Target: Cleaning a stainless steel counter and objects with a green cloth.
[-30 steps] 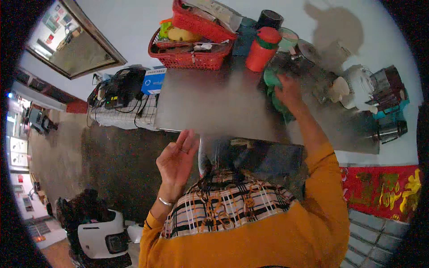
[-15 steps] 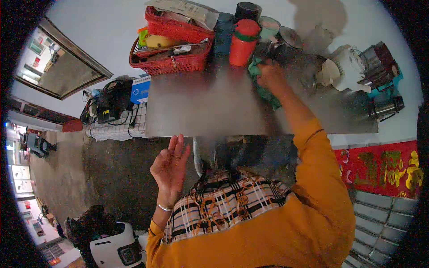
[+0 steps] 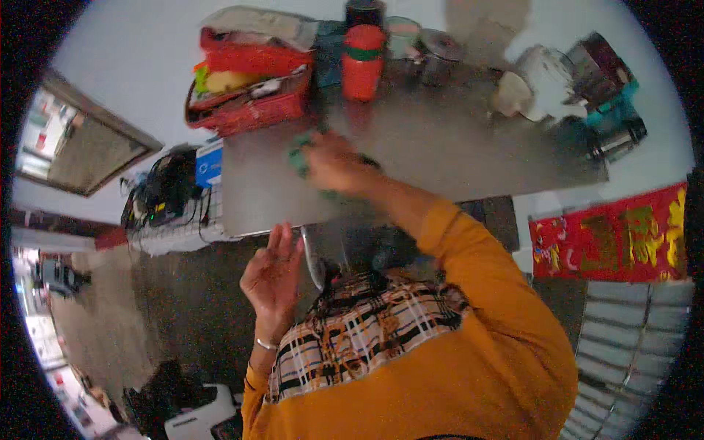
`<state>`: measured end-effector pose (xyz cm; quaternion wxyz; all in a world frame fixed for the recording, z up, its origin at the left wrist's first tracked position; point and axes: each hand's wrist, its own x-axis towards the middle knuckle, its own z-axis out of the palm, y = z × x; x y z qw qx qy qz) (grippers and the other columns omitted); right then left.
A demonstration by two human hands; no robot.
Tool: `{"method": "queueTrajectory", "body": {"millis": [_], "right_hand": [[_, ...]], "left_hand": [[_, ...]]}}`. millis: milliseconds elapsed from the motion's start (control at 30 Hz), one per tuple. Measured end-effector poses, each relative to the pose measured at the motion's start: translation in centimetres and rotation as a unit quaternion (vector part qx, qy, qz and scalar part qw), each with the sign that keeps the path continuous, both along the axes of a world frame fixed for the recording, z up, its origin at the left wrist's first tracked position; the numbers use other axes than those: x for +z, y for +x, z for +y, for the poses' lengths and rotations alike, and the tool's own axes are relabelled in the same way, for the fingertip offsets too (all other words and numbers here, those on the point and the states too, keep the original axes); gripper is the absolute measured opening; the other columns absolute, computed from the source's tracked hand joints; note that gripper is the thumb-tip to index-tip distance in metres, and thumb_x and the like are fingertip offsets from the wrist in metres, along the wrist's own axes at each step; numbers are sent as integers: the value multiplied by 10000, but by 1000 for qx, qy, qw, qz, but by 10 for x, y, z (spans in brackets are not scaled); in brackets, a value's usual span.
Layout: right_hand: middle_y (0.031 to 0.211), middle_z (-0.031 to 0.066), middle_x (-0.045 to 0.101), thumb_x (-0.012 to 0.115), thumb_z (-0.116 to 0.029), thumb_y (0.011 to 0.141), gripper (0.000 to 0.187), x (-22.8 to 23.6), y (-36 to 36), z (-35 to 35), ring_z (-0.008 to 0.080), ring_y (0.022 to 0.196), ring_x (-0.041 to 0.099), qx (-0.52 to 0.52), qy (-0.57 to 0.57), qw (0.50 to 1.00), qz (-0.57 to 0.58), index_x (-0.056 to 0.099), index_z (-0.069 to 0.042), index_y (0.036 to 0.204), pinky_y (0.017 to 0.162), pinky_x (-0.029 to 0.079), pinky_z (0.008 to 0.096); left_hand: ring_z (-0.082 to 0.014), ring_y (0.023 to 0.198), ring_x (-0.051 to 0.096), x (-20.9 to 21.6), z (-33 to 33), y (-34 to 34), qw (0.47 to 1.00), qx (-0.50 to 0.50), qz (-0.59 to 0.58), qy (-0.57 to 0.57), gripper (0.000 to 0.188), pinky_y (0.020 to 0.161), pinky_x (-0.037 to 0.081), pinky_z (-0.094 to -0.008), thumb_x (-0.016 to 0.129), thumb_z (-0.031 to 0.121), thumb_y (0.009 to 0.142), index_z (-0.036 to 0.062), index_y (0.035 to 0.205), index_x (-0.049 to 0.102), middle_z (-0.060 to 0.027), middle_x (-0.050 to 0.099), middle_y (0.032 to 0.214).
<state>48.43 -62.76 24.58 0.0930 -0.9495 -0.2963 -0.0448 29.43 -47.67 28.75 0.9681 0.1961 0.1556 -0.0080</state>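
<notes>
My right hand is closed on a green cloth, pressed to the shiny grey tabletop left of its middle. The picture is blurred there, and part of the cloth is hidden under the hand. My left hand hangs just off the table's front edge, holding nothing, its fingers stretched out. Beyond the cloth stands a red tumbler with a dark green band. Left of that sits a red plastic basket filled with assorted things.
A blue box and tangled black cables lie left of the tabletop. Lidded pots line the back. At the right stand a white appliance and a metal cup. A red banner hangs by the right side.
My right hand has swept left and nearer across the tabletop with the green cloth, away from beside the red tumbler. My left hand stays by the front edge. The view has shifted slightly.
</notes>
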Motion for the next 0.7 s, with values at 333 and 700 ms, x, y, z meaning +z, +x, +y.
{"method": "queueTrajectory", "body": {"millis": [333, 700], "right_hand": [[1243, 150, 451, 667, -230, 629, 468, -17, -70, -43, 400, 1100, 432, 202, 101, 973, -40, 546, -79, 1055, 761, 503, 466], [1241, 29, 451, 685, -168, 604, 487, -8, -96, -276, 331, 1057, 450, -111, 47, 990, -72, 560, -147, 1074, 814, 477, 424]], "left_hand": [[-293, 1233, 411, -10, -3, 10, 998, -55, -43, 7, 157, 1051, 255, -497, 519, 87, 790, 39, 645, 553, -180, 532, 1208], [-295, 1253, 386, -16, -59, 27, 988, -147, -57, -5, 127, 1067, 230, -493, 536, 84, 783, 19, 688, 589, -185, 520, 1223]]}}
